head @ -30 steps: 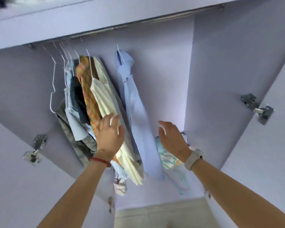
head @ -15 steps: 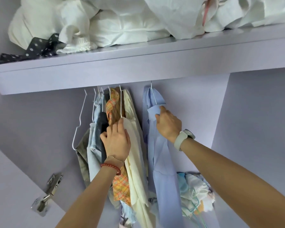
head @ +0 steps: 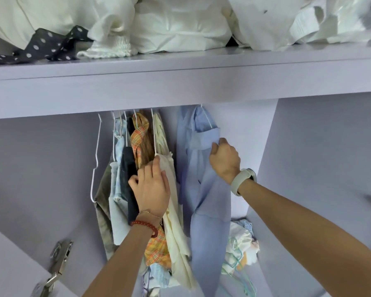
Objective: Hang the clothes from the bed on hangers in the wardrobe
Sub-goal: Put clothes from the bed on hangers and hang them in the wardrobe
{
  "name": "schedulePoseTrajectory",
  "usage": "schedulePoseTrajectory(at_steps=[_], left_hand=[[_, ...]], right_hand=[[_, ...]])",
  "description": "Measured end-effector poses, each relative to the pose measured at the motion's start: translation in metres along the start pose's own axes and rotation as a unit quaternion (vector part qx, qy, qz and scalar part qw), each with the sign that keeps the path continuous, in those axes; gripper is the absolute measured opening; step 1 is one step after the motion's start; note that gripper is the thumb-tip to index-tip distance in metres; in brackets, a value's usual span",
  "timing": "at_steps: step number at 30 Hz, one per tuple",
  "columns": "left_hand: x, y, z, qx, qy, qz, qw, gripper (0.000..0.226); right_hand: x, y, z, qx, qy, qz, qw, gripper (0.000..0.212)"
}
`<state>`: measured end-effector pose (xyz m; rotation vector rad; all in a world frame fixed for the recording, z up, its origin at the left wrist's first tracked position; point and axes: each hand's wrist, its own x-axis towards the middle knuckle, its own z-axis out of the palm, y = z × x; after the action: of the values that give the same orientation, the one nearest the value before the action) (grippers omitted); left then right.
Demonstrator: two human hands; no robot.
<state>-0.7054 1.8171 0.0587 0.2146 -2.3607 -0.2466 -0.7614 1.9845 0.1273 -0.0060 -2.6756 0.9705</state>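
Wardrobe [head: 308, 168]: several garments hung; right hand [head: 224, 162] pinching blue shirt [head: 203, 189], left hand [head: 151, 187] flat against cream top [head: 171, 221]; bed unseen, remainder perhaps unknowable.

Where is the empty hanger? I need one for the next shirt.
In the head view, the empty hanger hangs leftmost under the shelf, just left of the olive garment.

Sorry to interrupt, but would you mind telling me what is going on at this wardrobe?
A person is sorting clothes hanging in a lilac wardrobe. The right hand grips the pale blue shirt near its collar, on a white wire hanger. The left hand presses flat against the cream garment, beside the orange plaid shirt. One white hanger at far left hangs bare.
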Motion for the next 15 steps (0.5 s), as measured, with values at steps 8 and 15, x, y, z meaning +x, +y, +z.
schedulePoseTrajectory(at_steps=[8, 15], left_hand=[[-0.018, 0.029, -0.006, -0.021, 0.056, 0.062, 0.996, 0.048], [-0.064, 0.086, 0.018, -0.158, -0.042, 0.181, 0.97, 0.047]], right_hand=[[-0.048, 0.065, -0.021, 0.048, 0.089, -0.051, 0.994, 0.046], [-0.159, 0.171, -0.048, -0.086, 0.028, -0.022, 0.996, 0.042]])
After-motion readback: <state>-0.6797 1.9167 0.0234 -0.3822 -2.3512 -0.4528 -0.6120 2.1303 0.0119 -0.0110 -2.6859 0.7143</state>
